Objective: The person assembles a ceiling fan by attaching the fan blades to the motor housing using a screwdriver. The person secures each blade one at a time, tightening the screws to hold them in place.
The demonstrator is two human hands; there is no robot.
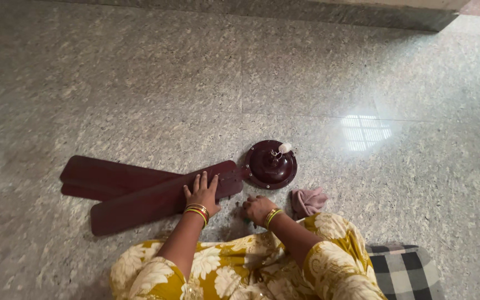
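Pressing flat, the left hand (202, 194) lies on the near blade (162, 198) with its fingers (204, 181) spread and straight, gripping nothing. That blade is a long, smooth, dark red-brown board with rounded corners, running from lower left toward the centre of the frame. A second blade (106, 178) of the same gloss lies behind it, partly covered where the two cross. The right hand (258, 209) sits curled on the floor (140, 83) just below the hub; its fingers are bent under, and whether they hold anything cannot be made out. Gold and red bangles ring both wrists. The hub (270, 164), a round, shiny maroon dome, touches the near blade's inner end at centre frame, with a small white piece and wires on top, too small to read. A crumpled pink cloth (308, 201) lies right of the right hand. Speckled grey polished stone covers the floor. A checked cushion (406, 269) is cut off at the lower right.
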